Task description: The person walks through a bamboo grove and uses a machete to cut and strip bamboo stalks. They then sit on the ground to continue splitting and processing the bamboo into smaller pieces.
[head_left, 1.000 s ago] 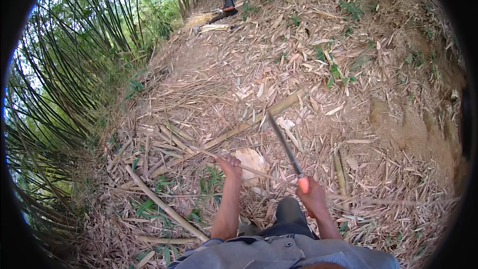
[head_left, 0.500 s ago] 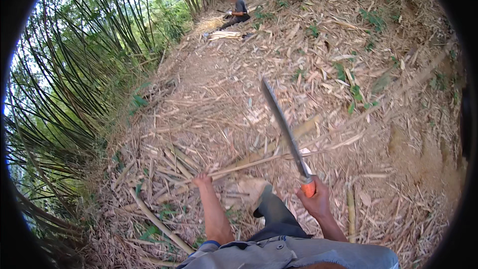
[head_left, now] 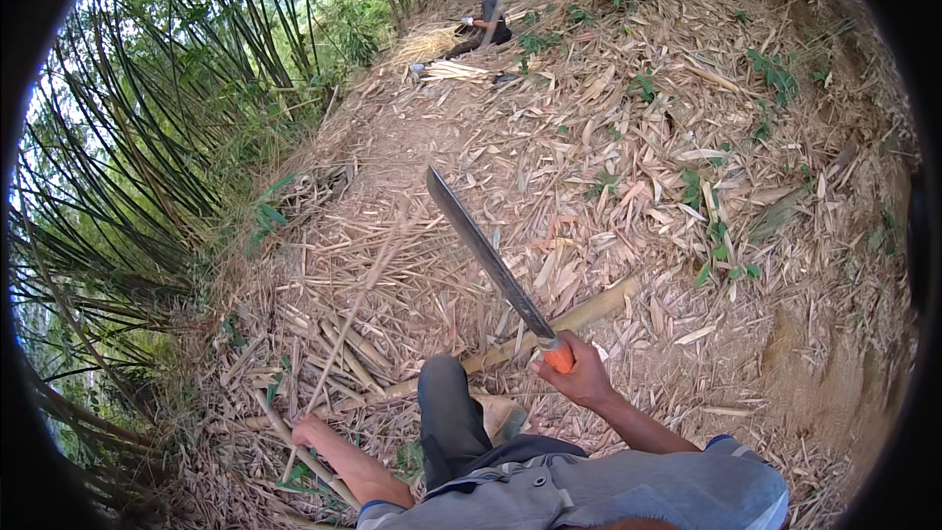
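My right hand point(head_left: 584, 378) is closed round the orange handle of a machete point(head_left: 489, 257). Its long dark blade slants up and to the left, clear of the ground. At lower left my left hand point(head_left: 310, 430) grips a thin bamboo stick point(head_left: 343, 334), which rises from the fist, smeared by motion towards its upper end. A thicker bamboo pole point(head_left: 594, 307) lies across the ground beyond my knee, passing below the machete's handle.
Short cut bamboo pieces point(head_left: 345, 345) lie at the left, with another pole point(head_left: 319, 466) beside my left arm. Dry leaves and husks cover the slope. Bamboo clumps point(head_left: 147, 137) line the left edge. Far off, a person point(head_left: 489, 25) sits beside pale split strips point(head_left: 451, 71).
My left hand has moved left and nearer to me, swinging the stick from lying rightwards to pointing up. The right hand and machete have shifted left. My knee has come up into view.
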Motion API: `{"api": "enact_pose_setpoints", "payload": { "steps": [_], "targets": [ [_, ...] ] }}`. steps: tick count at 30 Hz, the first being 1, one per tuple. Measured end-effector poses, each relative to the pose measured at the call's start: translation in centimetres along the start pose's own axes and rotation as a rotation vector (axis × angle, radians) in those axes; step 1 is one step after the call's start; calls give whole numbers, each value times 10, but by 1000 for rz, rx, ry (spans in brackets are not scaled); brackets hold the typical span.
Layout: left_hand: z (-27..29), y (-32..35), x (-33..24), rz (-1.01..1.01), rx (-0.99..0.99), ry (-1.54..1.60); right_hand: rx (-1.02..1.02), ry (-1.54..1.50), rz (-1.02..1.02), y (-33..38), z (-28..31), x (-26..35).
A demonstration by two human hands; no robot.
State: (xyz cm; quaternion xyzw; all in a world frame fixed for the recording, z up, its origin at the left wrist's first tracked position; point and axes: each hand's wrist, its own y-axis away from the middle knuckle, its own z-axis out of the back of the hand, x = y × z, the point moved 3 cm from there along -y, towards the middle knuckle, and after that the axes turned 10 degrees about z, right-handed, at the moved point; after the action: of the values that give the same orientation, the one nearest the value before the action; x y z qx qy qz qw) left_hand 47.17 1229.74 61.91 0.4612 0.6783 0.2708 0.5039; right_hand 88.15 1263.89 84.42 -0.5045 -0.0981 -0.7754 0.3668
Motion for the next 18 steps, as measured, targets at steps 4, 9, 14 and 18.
{"api": "enact_pose_setpoints", "payload": {
  "steps": [4,9,14,18],
  "targets": [
    [-43,39,6,-120,46,170,9,-26,-72,-38,-11,-45],
    [-126,85,53,-237,144,293,67,-35,-231,-112,-24,-110],
    [-228,134,114,-369,241,260,142,95,-301,-233,-36,-197],
    [-315,199,131,-519,299,249,127,376,-284,-302,-35,-266]
  ]
}}
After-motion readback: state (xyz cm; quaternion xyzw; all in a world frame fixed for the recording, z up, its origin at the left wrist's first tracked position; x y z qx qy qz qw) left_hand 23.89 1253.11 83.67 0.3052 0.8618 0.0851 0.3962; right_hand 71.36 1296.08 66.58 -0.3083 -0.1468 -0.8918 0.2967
